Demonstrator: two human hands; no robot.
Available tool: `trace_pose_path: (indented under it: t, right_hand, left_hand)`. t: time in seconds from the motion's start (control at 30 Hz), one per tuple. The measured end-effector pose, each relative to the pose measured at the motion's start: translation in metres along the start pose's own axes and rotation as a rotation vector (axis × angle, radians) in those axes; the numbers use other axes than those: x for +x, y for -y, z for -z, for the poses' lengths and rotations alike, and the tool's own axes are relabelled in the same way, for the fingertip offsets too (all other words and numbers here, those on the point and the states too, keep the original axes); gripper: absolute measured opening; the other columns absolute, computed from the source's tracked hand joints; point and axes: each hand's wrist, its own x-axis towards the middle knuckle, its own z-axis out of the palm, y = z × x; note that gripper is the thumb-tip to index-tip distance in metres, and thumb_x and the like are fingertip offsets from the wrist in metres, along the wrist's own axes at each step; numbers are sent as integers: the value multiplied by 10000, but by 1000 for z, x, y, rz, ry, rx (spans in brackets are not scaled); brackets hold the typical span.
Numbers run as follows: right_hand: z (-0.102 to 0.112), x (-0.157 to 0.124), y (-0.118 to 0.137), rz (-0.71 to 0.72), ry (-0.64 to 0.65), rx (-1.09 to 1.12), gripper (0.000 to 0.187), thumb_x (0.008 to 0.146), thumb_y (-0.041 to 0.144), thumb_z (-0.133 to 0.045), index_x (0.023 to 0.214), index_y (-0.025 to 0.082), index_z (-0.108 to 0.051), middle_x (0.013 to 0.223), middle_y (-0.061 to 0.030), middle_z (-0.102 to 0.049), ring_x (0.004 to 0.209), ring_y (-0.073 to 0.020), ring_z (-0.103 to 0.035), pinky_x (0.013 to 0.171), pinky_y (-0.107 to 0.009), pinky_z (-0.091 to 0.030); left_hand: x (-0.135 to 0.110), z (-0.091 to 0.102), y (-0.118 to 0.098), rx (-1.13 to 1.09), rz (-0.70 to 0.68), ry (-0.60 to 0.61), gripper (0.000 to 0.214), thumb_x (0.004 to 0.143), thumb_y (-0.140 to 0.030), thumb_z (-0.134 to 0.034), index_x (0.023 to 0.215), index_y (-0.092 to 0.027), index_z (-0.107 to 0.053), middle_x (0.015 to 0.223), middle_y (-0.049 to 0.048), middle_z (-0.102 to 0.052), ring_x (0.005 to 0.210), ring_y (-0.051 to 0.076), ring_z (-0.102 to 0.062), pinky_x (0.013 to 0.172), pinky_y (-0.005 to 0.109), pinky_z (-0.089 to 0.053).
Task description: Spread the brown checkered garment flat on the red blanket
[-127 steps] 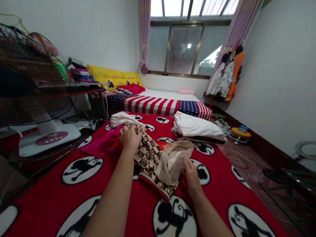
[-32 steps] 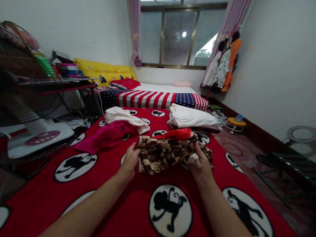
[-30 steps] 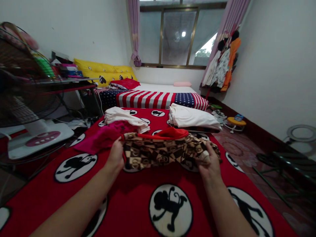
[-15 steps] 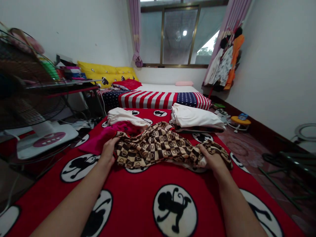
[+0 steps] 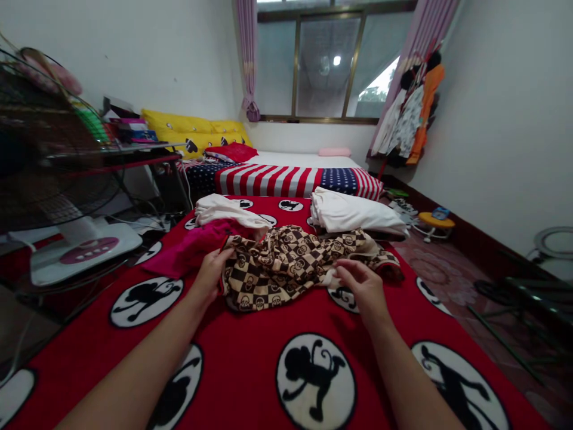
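A crumpled brown-and-beige checked garment (image 5: 286, 257) with red trim lies spread across the red blanket (image 5: 242, 364), which has monkey prints in white circles. My left hand (image 5: 212, 272) is closed on the garment's left edge, thumb on top. Over its lower right side, my right hand (image 5: 362, 286) has thumb and fingers brought together at a pale bit of the cloth. The garment's right end lies bunched beyond that hand. Behind it on the left are a magenta cloth (image 5: 183, 254) and a rumpled white garment (image 5: 228, 210).
Folded white cloth (image 5: 353, 212) lies at the bed's far right. A fan (image 5: 85, 239) stands at the left, beside a cluttered table. Across the room is another bed (image 5: 268, 179) with a flag-patterned cover. An orange-topped stool (image 5: 436, 219) is on the floor at right.
My right hand has let go of the garment's right end and moved left to its lower edge. My left hand has shifted slightly right, bunching the cloth closer together.
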Motion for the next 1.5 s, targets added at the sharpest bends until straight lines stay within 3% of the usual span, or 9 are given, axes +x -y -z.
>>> trace_pose_path:
  t: [0.23, 0.33, 0.47, 0.63, 0.83, 1.0, 1.1, 1.23, 1.5]
  right_hand:
    - [-33, -36, 9, -203, 576, 258, 589, 732, 704, -580, 987, 187, -697, 899, -81, -714, 746, -197, -659, 644, -320, -525]
    - [-34, -40, 10, -221, 575, 165, 425, 728, 574, -673, 850, 168, -694, 773, -27, -685, 686, -162, -611, 642, -279, -502]
    - [-29, -31, 5, -230, 365, -2, 283, 599, 212, -747, 869, 161, -682, 747, 9, -687, 686, -158, -606, 643, -245, -481]
    - [-21, -18, -1, -332, 165, 133, 511, 551, 156, -688, 1061, 183, -669, 818, -5, -720, 640, -156, -619, 619, -260, -488]
    - [-21, -40, 23, -404, 758, 282, 371, 639, 211, -722, 1008, 196, -752, 947, -22, -734, 819, -166, -659, 753, -252, -480]
    - [-27, -57, 38, -346, 1372, 128, 402, 687, 333, -767, 1030, 124, -751, 994, -64, -729, 940, -194, -650, 884, -258, -449]
    - [-24, -55, 36, -402, 1475, 118, 473, 704, 366, -764, 1103, 115, -720, 1045, -81, -718, 976, -204, -650, 902, -269, -450]
    - [-11, -43, 32, -413, 1233, 153, 569, 679, 408, -783, 1169, 140, -677, 1012, -87, -721, 888, -194, -670, 785, -268, -498]
    - [9, 3, 0, 215, -70, -553, 670, 683, 352, -702, 1316, 204, -540, 1307, -151, -556, 957, -258, -628, 834, -413, -509]
  left_hand:
    - [-70, -47, 4, 236, 76, 726, 307, 760, -428, -661, 834, -131, -656, 720, 40, -650, 676, 186, -616, 665, 274, -495]
    - [-96, -60, 11, 468, -77, 1058, 269, 820, -389, -614, 726, -136, -612, 687, 6, -564, 660, 134, -520, 628, 216, -420]
    - [-103, -62, 16, 590, -105, 1211, 326, 819, -434, -628, 698, -133, -603, 621, -21, -485, 589, 101, -431, 541, 199, -335]
    - [-79, -58, 28, 522, 5, 834, 452, 840, -552, -538, 768, -118, -643, 663, 37, -611, 589, 141, -581, 561, 222, -444]
    - [-58, -58, 26, 107, 89, 312, 873, 704, -536, -709, 1406, -214, -303, 1028, 86, -652, 814, 199, -673, 627, 285, -551]
    - [-54, -54, 24, -95, 123, 287, 856, 643, -335, -809, 1377, -212, -388, 1276, 133, -584, 1027, 239, -644, 828, 305, -534]
    - [-41, -45, 21, -58, -37, 182, 676, 594, -285, -807, 1211, -169, -559, 1189, 103, -633, 958, 208, -650, 816, 279, -518]
    - [-14, -23, 9, -12, -260, -84, 476, 594, -287, -750, 1037, -147, -647, 952, 52, -684, 751, 151, -633, 696, 251, -504]
    - [23, 21, 9, -11, -304, -308, 387, 530, -249, -697, 901, -144, -661, 790, 9, -658, 674, 124, -595, 630, 220, -473]
